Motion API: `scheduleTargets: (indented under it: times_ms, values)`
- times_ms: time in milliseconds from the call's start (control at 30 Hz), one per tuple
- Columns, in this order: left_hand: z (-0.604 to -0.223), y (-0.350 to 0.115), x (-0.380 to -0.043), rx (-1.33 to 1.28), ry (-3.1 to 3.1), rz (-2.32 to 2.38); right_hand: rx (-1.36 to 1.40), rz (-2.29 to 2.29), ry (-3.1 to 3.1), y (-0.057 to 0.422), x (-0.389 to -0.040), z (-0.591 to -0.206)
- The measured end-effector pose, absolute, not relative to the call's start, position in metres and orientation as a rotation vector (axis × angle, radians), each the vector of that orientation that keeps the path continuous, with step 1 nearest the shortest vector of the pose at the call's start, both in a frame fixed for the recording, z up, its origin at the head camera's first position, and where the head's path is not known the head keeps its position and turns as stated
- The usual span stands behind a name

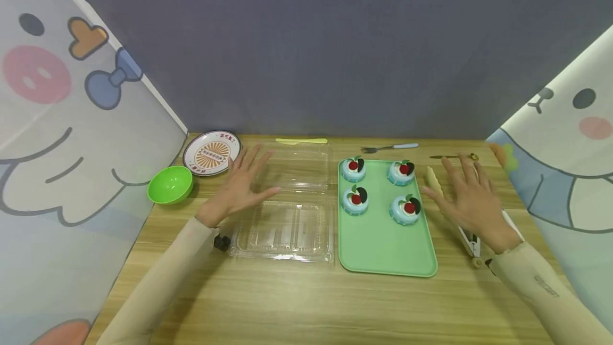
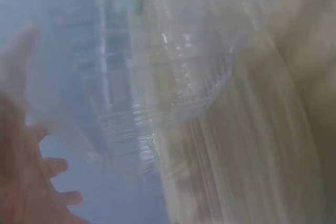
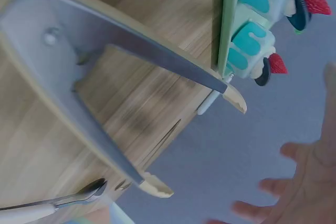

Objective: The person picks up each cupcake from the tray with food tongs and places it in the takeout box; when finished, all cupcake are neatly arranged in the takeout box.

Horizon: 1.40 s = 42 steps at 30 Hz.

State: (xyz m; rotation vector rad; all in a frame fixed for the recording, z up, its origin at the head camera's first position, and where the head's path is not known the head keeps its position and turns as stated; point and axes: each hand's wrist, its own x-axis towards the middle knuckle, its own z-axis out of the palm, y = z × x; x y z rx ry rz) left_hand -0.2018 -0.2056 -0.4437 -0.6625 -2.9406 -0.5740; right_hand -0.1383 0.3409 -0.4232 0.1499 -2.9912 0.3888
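Note:
My left hand [image 1: 239,188] is spread with straight fingers above the left side of a clear plastic clamshell box [image 1: 287,228], which stands with its lid folded back. The blurred left wrist view shows that box [image 2: 178,77] beside the fingers. Over cream-tipped tongs [image 1: 433,181] hovers my right hand [image 1: 471,204], fingers apart and holding nothing. The tongs [image 3: 157,53] lie spread in the right wrist view, partly hidden by the hand in the head view. Several small blue cakes [image 1: 404,210] with a berry and dark cookie sit on a green tray [image 1: 383,249] between the hands.
At the left stand a green bowl [image 1: 170,185] and a patterned plate [image 1: 212,153]. A yellow knife [image 1: 301,141], a fork [image 1: 390,148] and a thin gold-coloured utensil [image 1: 452,156] line the back edge. A spoon [image 3: 89,191] lies near the tongs. Panels enclose the table [image 1: 306,307].

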Motion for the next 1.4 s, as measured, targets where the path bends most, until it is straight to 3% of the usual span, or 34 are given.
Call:
scheduleTargets:
  times_ms: [533, 1100, 1400]
  values:
    - [-0.428, -0.234, -0.168, -0.45, -2.93, -1.146, -0.144, 0.486, -3.081, 0.365, -0.093, -0.437]
    - [-0.444, -0.241, -0.154, -0.356, -2.869, -1.792, -0.263, 0.53, -3.117, 0.37, -0.102, -0.453]
    - [-0.444, -0.242, -0.152, -0.283, -2.885, -1.83, -0.287, 0.58, -3.099, 0.37, -0.103, -0.46]
